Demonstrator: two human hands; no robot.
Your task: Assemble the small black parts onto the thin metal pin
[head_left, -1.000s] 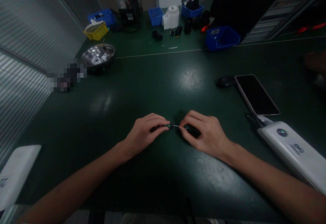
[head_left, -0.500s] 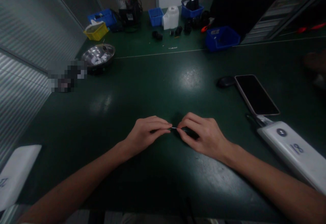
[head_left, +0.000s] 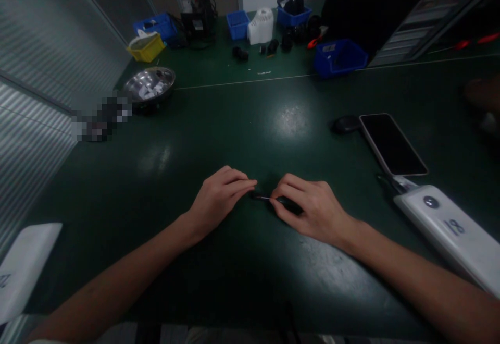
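Observation:
My right hand (head_left: 307, 200) pinches a thin rod (head_left: 262, 197) between thumb and fingertips, low over the green table. The rod has a short pale, shiny stretch and a dark end pointing left; its exact kind is too small to tell. Whatever lies under my right palm is dark and mostly hidden. To the left of the rod, my left hand (head_left: 221, 195) has its fingers stretched out with the thumb beneath them. Its fingertips are just above and beside the rod's dark end, seemingly apart from it.
On the right lie a black computer mouse (head_left: 346, 124), a phone (head_left: 394, 144) and a white power bank (head_left: 449, 229). A metal bowl (head_left: 170, 86) with white pieces stands back left. Blue bins (head_left: 339, 58) and a yellow bin (head_left: 147, 49) line the back. Another white device (head_left: 29, 266) is front left.
My left fingertips have come off the rod and shifted slightly left and up, exposing its dark end. My right hand keeps its pinch almost in place.

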